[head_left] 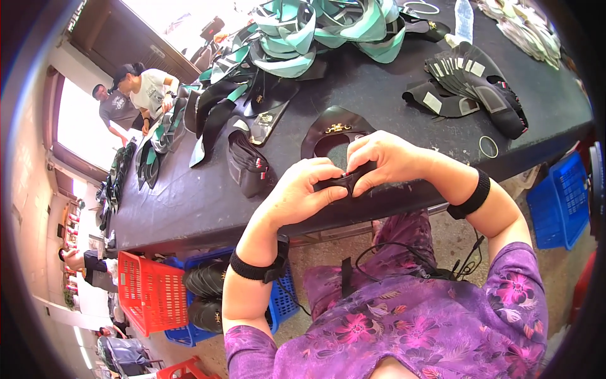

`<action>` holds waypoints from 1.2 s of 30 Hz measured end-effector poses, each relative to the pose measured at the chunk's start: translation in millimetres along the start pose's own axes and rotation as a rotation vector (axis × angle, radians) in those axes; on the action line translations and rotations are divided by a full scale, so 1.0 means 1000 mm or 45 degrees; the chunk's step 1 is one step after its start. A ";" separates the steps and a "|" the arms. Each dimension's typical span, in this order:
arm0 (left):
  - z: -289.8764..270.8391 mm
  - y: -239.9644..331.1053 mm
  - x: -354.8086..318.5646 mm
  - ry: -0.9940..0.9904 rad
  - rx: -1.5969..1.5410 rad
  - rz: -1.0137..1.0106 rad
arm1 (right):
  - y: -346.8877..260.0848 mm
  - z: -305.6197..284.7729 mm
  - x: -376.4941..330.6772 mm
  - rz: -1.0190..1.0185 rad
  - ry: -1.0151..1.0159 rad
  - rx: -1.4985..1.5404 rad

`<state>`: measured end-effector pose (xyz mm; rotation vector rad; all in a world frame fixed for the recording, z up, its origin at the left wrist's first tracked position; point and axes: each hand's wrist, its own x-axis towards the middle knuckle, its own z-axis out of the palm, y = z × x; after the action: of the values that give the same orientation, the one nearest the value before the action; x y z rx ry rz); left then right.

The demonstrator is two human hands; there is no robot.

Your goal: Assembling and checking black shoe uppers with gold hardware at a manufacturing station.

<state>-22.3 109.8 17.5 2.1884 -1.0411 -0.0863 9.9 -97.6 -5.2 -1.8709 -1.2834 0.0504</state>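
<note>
A black shoe upper (338, 120) with a gold buckle ornament lies at the table's near edge, curved round an open middle. My left hand (306, 192) and my right hand (385, 161) both pinch its near end, thumbs and fingers closed on it, the fingertips almost meeting. A small red and white tag shows between them. Left of the hands rests a bundle of folded black uppers (247, 161), with similar striped tags. To the right lies a fanned stack of black uppers (473, 79) with white labels.
Teal-lined black pieces (284, 47) are heaped at the far side. A rubber band (488, 146) lies at the right, a clear plastic bottle (464, 22) farther back. Red (151, 294) and blue baskets (562, 199) stand below the table. Two people (142, 88) are at the far left.
</note>
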 end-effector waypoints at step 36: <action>0.010 -0.009 -0.012 0.105 -0.356 -0.096 | -0.001 0.016 -0.005 0.004 0.166 -0.028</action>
<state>-27.6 116.4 1.9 1.9599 -0.8460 -0.1649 -0.1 -91.4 -16.7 -1.8629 -1.1964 -0.0833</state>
